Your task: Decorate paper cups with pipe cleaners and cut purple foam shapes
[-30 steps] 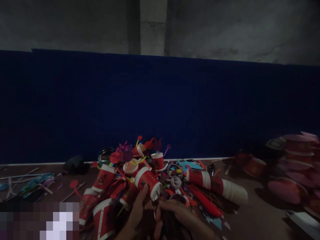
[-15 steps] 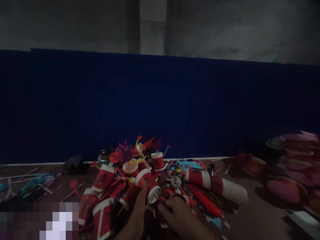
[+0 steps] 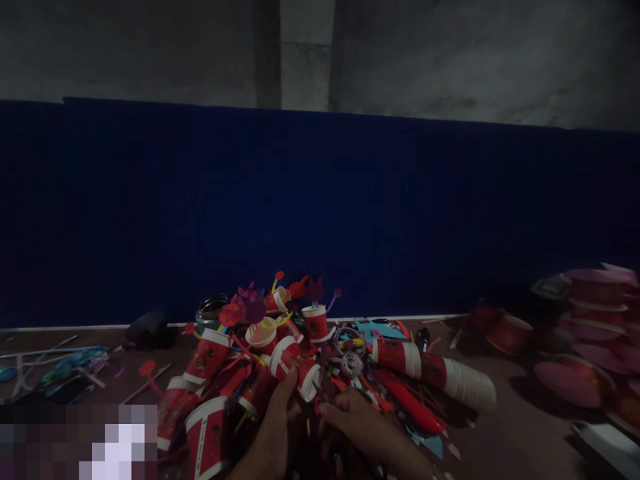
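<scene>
My left hand (image 3: 273, 437) reaches up from the bottom edge, its thumb pressed on a red paper cup (image 3: 293, 360) that lies on its side with the white rim toward me. My right hand (image 3: 367, 430) lies just right of it, fingers curled low among paper scraps beside that cup's mouth. The dim light hides whether those fingers pinch anything. Both hands are at the near side of a heap of red cups (image 3: 207, 357) decorated with coloured straws and paper discs (image 3: 255, 310).
A sleeve of stacked cups (image 3: 440, 375) lies on its side to the right. A glass jar (image 3: 210, 310) stands behind the heap. Pink and red bowls (image 3: 575, 380) crowd the far right, sticks and blue scraps (image 3: 65, 363) the left. A dark blue panel (image 3: 320, 213) backs the table.
The red cup under my left thumb has tipped and shifted slightly. My right hand has slid forward and up toward the cup's mouth, away from the bottom edge.
</scene>
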